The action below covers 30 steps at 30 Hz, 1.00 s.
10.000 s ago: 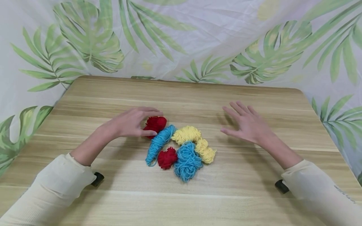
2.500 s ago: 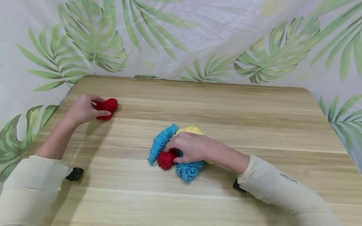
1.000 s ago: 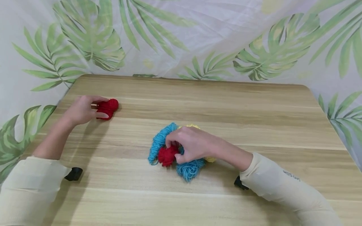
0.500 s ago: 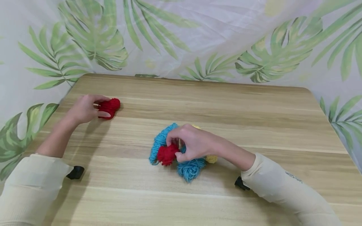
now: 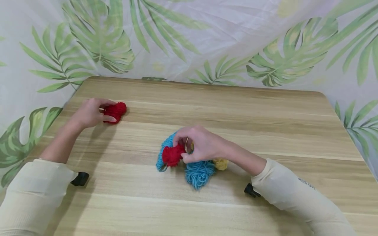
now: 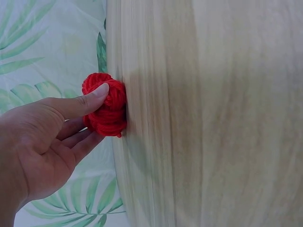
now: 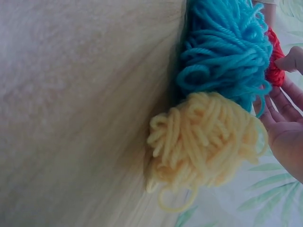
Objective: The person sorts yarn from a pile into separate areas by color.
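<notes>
I see a leaf-print cloth [image 5: 224,39] behind a wooden table [image 5: 118,209]. Left hand [image 5: 90,113] at the table's far left, thumb and fingers part-closed; right hand [image 5: 203,144] near the middle, fingers bent in a pinch. The loose blue bundle [image 5: 200,173] lies just beside the right hand — a yellow bundle [image 5: 220,164] next to it, partly hidden by the arm in my head view. Long blue bundle [image 5: 164,144] to the left. The left hand grips the left red bundle [image 5: 118,109] of yarn; the right pinches the right red bundle [image 5: 172,155], before the long blue one — touching or not, I cannot tell.
</notes>
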Each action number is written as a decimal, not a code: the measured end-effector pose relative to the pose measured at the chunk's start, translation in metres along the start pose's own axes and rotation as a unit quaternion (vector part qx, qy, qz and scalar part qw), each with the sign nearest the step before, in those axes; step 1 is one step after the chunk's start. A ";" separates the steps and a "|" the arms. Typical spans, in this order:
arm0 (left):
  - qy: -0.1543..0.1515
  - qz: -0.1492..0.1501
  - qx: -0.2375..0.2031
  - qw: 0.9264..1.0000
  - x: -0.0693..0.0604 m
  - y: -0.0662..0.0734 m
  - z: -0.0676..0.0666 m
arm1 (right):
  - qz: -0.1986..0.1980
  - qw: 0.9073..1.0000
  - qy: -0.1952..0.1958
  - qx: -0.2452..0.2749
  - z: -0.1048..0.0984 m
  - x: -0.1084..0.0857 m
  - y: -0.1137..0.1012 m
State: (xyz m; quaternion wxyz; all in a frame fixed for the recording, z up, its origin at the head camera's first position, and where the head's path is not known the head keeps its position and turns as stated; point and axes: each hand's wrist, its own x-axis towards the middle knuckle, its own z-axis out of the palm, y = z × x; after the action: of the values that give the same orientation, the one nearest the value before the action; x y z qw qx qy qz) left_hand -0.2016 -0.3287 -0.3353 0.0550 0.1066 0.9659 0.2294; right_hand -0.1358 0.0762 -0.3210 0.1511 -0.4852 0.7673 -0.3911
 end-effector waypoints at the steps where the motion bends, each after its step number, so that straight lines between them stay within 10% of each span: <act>1: -0.002 0.000 -0.002 1.000 0.000 0.000 0.000 | 0.002 1.000 0.006 0.004 0.000 0.001 0.000; 30: -0.008 -0.001 -0.005 1.000 0.001 0.002 -0.003 | 0.020 0.997 0.057 0.038 -0.001 0.017 0.015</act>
State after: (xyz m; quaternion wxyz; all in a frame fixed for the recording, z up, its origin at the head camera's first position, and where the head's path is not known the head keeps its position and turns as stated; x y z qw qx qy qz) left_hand -0.2026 -0.3282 -0.3323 0.0639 0.1075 0.9643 0.2333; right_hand -0.1537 0.0656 -0.3286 0.1325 -0.4407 0.7689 -0.4439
